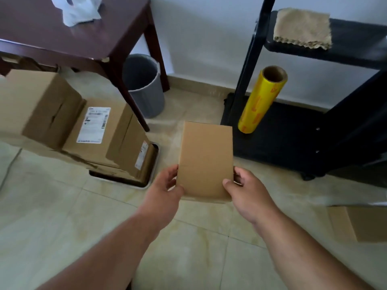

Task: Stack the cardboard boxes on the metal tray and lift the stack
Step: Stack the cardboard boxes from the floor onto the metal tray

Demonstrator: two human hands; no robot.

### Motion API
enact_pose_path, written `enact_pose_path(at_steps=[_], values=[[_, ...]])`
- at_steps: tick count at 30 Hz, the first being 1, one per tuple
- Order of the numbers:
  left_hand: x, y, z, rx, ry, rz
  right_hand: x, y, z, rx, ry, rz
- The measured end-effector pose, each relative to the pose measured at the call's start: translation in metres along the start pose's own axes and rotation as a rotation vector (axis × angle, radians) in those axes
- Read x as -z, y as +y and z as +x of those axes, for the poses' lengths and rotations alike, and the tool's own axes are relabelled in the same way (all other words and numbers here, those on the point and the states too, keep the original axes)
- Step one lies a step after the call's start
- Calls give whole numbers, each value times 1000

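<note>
Two hands hold a plain, unmarked flat box (205,162) above the tiled floor (62,216): the left hand (165,190) and right hand (244,190) each grip a near corner, thumbs on top, fingers curled underneath and mostly hidden. Farther left, a labelled box (100,130) and a blurred box (39,105) sit stacked on the metal tray (146,185), which they largely cover.

Small cardboard box (206,160) in left hand (162,191) and right hand (246,192), apparently above tiled floor (62,216).
</note>
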State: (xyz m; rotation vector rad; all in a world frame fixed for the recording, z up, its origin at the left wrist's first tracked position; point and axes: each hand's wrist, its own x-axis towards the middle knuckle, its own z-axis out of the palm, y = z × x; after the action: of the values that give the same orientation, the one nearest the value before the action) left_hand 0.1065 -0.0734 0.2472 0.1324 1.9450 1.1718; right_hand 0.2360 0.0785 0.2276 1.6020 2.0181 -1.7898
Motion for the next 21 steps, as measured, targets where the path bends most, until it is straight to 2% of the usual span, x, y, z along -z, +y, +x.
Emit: enact_pose_path(at_steps=[12, 21], values=[[138, 30, 17, -148, 146, -54, -93, -114, -5, 151, -9, -7], [229, 31, 45, -157, 171, -35, -178, -169, 12, 180, -41, -48]])
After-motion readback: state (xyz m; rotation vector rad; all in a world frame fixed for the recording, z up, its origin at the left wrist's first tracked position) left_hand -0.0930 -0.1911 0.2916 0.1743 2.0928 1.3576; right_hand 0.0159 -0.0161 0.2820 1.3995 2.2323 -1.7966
